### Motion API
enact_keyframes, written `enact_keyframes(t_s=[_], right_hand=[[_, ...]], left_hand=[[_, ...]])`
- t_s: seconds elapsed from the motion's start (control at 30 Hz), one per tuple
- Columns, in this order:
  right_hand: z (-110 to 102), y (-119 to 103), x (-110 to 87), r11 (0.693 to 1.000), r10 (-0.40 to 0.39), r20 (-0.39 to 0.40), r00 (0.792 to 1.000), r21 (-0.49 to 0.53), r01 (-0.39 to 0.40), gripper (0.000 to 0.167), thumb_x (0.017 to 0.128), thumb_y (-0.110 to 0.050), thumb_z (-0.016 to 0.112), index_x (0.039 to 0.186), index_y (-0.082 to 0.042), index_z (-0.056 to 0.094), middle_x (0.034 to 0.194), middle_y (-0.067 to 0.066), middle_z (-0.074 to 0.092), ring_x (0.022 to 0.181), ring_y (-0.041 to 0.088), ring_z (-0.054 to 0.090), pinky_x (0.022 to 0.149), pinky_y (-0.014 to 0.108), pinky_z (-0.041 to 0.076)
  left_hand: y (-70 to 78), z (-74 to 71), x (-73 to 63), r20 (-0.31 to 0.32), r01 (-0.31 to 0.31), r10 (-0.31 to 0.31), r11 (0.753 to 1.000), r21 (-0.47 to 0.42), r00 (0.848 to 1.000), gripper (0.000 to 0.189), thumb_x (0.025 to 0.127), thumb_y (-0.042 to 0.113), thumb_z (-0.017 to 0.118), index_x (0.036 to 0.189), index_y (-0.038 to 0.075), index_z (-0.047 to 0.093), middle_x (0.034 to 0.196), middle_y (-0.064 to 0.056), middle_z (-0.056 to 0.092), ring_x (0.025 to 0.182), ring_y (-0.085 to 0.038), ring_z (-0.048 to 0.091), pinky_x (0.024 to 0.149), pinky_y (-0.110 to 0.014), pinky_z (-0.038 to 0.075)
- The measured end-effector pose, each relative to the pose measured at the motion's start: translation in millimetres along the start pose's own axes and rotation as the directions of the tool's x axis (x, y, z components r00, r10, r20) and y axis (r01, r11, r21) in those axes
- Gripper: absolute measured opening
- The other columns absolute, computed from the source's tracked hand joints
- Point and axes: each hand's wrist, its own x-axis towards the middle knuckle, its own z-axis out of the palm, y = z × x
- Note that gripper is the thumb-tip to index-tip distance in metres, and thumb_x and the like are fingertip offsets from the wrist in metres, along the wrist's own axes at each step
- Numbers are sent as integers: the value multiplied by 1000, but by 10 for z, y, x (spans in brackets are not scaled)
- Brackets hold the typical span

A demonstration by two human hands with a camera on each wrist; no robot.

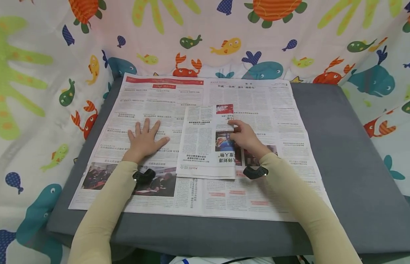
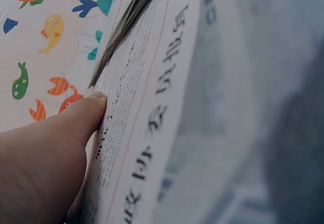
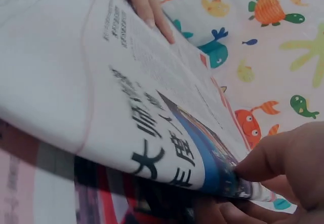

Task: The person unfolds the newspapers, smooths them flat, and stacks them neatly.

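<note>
The folded newspaper section (image 1: 206, 141) lies on top of the open newspaper (image 1: 165, 110), near its middle, with the right hand (image 1: 246, 137) pinching its right edge (grip clamped on the paper, thumb tip on the printed face in the right wrist view). The left hand (image 1: 146, 137) rests flat on the open newspaper just left of the folded section, fingers spread apart and holding nothing. The newspaper covers the grey table (image 1: 350, 154), backed by a sea-creature print cloth (image 1: 224, 36).

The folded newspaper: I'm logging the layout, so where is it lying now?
In the head view the folded newspaper lies at the middle of the open newspaper sheet, between the flat left hand and the right hand gripping its right edge.
</note>
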Motion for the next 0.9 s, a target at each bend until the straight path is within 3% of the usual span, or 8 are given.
enact_keyframes(t_s=[0.07, 0.17, 0.47, 0.63, 0.77, 0.9], right_hand=[[-9, 30, 8, 1000, -19, -43, 999, -24, 18, 64, 95, -4, 54, 156, -15, 41, 144, 23, 54, 114, 31, 64, 76, 33, 55], [-34, 34, 12, 998, -41, -80, 996, -54, 37, 66, 92, 0, 54, 155, -13, 41, 147, 25, 52, 128, 38, 61, 80, 37, 57], [-61, 63, 4, 995, -14, -129, 992, -95, 1, 67, 91, -1, 56, 156, -13, 41, 151, 23, 49, 135, 39, 55, 96, 48, 54], [-55, -15, -30, 984, -78, -173, 982, -173, 48, 65, 95, -11, 58, 157, -12, 38, 154, 23, 45, 134, 41, 54, 97, 53, 53], [67, -193, -113, 950, -210, -149, 966, -267, 165, 64, 95, -15, 60, 155, -6, 40, 155, 23, 44, 140, 41, 46, 109, 56, 45], [334, -420, -248, 873, -298, -9, 955, -408, 268, 68, 94, -23, 66, 155, -6, 41, 155, 23, 45, 138, 40, 49, 114, 55, 42]], left_hand=[[-6, -20, -4, -5, -1, 1, 1000, -4, 1000, 92, 95, 66, 50, 165, 18, 14, 171, -22, -6, 154, -54, -15, 115, -80, -9], [-10, -38, -7, -5, -2, 2, 1000, -8, 1000, 93, 95, 66, 50, 165, 18, 13, 171, -22, -7, 154, -54, -16, 115, -79, -9], [42, -63, -35, 7, 4, -4, 1000, -18, 1000, 92, 96, 66, 50, 165, 18, 14, 171, -22, -6, 154, -54, -15, 115, -79, -9], [87, -159, -49, 25, -9, 11, 998, -64, 1000, 90, 96, 62, 52, 165, 15, 18, 171, -25, -3, 154, -56, -12, 116, -78, -7], [225, -249, -136, 21, -90, 92, 994, -69, 996, 84, 96, 55, 56, 162, 13, 27, 169, -29, 8, 153, -59, 0, 118, -77, 1], [411, -225, -360, 86, -207, 211, 977, -44, 974, 82, 95, 54, 61, 160, 13, 34, 167, -30, 16, 152, -59, 12, 117, -78, 10]])
